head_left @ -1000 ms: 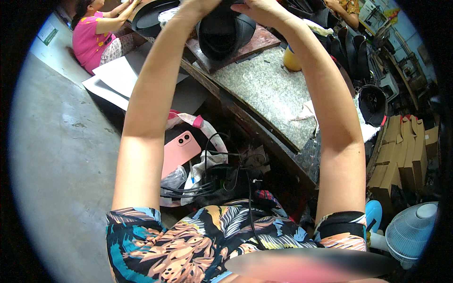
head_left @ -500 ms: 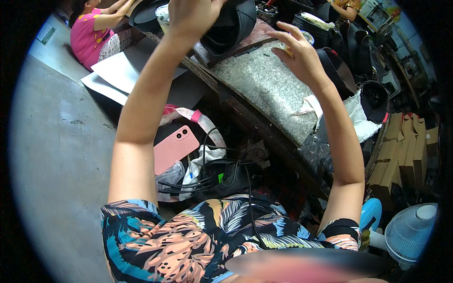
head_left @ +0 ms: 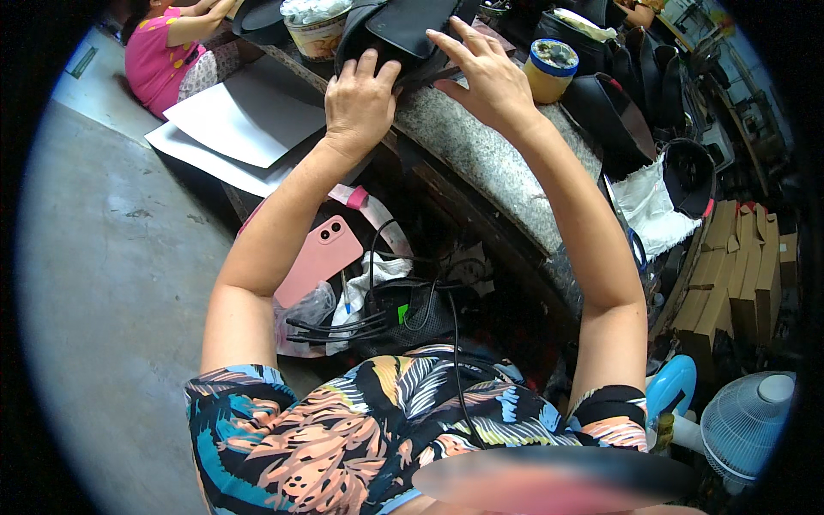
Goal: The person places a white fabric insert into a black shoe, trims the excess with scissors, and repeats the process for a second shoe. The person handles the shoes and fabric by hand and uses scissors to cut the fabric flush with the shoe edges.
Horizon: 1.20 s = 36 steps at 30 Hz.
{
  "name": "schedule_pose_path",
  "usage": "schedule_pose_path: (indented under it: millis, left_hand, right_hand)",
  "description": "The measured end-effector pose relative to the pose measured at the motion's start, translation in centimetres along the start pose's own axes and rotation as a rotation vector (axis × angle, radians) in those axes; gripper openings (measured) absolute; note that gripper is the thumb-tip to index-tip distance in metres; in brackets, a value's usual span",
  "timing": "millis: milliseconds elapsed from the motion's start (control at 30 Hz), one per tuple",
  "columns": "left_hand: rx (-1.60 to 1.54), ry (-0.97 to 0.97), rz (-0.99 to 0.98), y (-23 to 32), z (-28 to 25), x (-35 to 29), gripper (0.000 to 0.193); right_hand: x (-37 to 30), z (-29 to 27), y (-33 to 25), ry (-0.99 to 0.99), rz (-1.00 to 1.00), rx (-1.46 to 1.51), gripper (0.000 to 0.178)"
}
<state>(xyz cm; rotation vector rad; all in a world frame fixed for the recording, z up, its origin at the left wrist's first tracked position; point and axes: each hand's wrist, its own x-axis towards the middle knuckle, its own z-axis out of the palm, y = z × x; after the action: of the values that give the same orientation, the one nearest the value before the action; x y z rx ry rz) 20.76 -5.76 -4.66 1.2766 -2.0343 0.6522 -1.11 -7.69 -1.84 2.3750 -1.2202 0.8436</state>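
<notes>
A black bag with a smooth flap lies at the far end of the stone-topped bench, cut off by the upper edge. My left hand is at its near left edge, fingers bent over the black material and thumb to the right; the fingertips are partly hidden. From the right comes my right hand, fingers spread, its fingertips at the flap's right edge with nothing grasped. Just right of that hand is a yellow tub with a blue rim. A printed bucket holding something white and crumpled stands left of the bag.
Speckled stone slab runs along the bench. White sheets lie at left. Below are a pink phone and black cables. Cardboard pieces and a fan are at right. Another person sits far left.
Both hands have come down and closer together; my right hand has moved left to the bag. The bag has turned or shifted, and its flap now shows. The yellow tub is now uncovered.
</notes>
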Motion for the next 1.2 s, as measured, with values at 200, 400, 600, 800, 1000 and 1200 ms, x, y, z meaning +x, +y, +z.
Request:
schedule_pose_path:
  millis: [200,400,600,800,1000,1200]
  left_hand:
    - [-0.045,0.29,0.158,-1.6,1.1,0.1,0.083]
    - [-0.163,-0.019,0.06,-4.4,3.7,2.0,0.092]
    - [-0.037,0.059,0.076,-5.9,4.5,-0.1,0.092]
    - [-0.035,0.124,0.11,-5.7,4.6,-0.2,0.102]
    - [-0.012,0.132,0.082,-4.9,4.7,0.2,0.106]
    - [-0.09,0.426,0.133,0.2,3.2,2.5,0.092]
  right_hand:
    - [2.1,0.5,-0.1,-0.107,0.091,0.087,0.072]
    - [4.3,0.8,0.8,-0.21,0.123,0.134,0.075]
    - [2.2,0.3,2.3,-0.172,0.05,0.279,0.069]
    - [-6.0,-4.7,1.3,-0.295,0.075,0.223,0.064]
    - [-12.1,-11.5,1.3,-0.295,0.188,0.324,0.062]
    - [-14.0,-11.2,11.7,0.066,0.251,-0.012,0.054]
